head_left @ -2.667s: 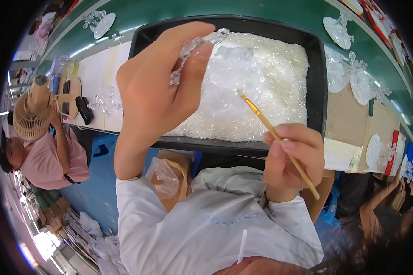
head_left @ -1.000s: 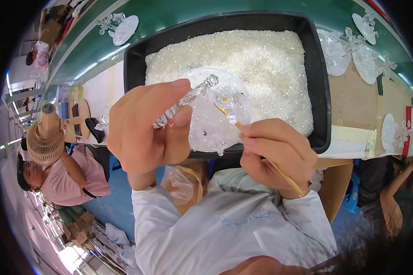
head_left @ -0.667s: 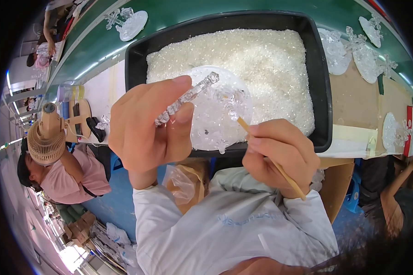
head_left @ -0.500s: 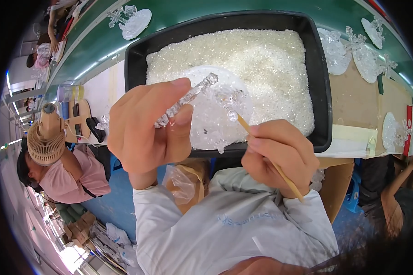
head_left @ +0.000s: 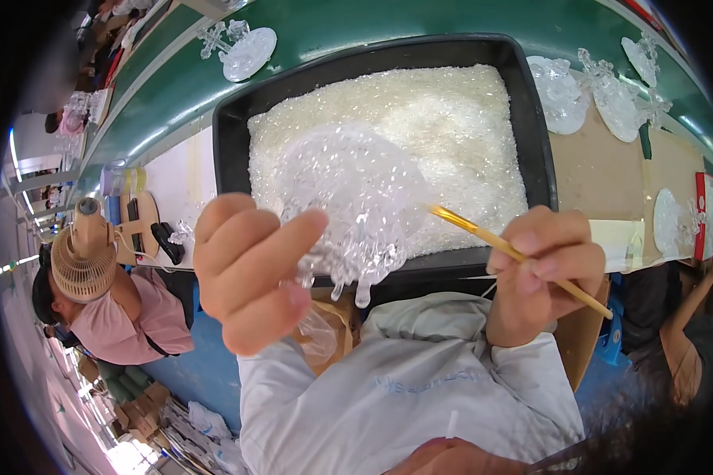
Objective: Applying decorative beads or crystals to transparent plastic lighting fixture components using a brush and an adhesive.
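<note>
Gripping clear disc-based ornament (head_left: pixel 356 178): left fingers (head_left: pixel 295 239) | pinching slender wooden brush (head_left: pixel 491 239): right fingers (head_left: pixel 572 260) | glittery granules (head_left: pixel 459 119) below

The middle is bright, and the clear piece (head_left: pixel 356 170) sparkles. White streaks shine on the green table (head_left: pixel 420 17), upper left and upper right. Thin lights (head_left: pixel 13 146) glow far left. Corners go black, straight edges bend, and hair (head_left: pixel 618 423) at lower right is blurry.

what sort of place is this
Probably a workshop or small factory: a long green worktable bears several clear ornaments, a black tray holds glittering bits, and another person is nearby.
</note>
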A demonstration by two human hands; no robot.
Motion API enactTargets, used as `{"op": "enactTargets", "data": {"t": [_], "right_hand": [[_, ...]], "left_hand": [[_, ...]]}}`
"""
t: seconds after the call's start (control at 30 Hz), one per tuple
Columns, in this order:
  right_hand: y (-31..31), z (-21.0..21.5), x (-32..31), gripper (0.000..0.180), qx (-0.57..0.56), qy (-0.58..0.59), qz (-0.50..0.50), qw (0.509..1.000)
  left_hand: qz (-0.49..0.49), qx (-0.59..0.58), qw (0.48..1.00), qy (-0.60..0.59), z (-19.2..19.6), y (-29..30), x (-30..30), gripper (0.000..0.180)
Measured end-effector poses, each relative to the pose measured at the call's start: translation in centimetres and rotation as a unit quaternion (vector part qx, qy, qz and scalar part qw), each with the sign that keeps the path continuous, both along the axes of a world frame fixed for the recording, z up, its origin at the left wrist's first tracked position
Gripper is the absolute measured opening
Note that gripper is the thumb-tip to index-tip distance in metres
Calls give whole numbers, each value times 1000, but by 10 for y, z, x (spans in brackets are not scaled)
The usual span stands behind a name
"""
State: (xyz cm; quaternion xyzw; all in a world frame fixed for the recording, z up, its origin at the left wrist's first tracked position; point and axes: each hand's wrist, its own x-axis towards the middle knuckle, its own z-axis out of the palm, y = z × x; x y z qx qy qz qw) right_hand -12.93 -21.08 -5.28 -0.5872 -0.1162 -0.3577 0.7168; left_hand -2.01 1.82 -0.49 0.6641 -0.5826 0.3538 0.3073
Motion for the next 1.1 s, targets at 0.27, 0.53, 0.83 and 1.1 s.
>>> {"op": "enactTargets", "data": {"t": [0.27,0.53,0.83,1.1], "right_hand": [[-1,1,8,10,-73,17,75,994],[3,-9,11,17,-103,-15,89,991],[4,-11,17,18,-101,-70,95,988],[5,-6,10,17,-127,-34,86,988]], "left_hand": [[-34,-36,997,-61,-4,-12,-6,24],[-32,-20,996,-80,-9,-4,-8,28],[-39,-18,995,-90,-9,-4,-6,27],[-58,-27,993,-104,-10,-5,-5,24]]}}
